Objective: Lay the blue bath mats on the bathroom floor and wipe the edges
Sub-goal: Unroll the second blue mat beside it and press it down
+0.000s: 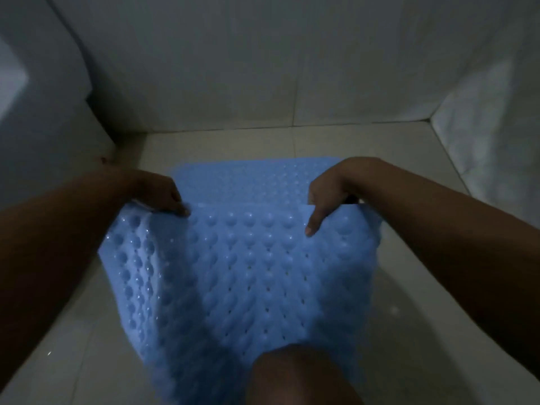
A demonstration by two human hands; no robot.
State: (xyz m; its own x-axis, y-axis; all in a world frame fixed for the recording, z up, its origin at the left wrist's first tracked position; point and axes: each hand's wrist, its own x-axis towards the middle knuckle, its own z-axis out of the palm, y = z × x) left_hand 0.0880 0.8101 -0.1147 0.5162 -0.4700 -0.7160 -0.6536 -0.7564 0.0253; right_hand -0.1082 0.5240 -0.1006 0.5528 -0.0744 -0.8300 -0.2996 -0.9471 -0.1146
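A blue bath mat [248, 270] with rows of round bumps and small holes hangs from both my hands, its bumpy side toward me and its lower part sagging over my knee [295, 375]. My left hand [159, 197] grips the mat's upper left edge, thumb on the near face. At the upper right edge, my right hand [324, 197] pinches the mat, its thumb pointing down over the bumps. Behind the held edge, another stretch of blue mat [245, 179] lies flat on the floor; whether it is a second mat or the same one folded over is unclear.
The pale tiled floor [409, 159] is dim and glossy. Tiled walls close in at the back [263, 68] and right [496, 127]. A white fixture or ledge [43, 118] stands at the left, close to the mat.
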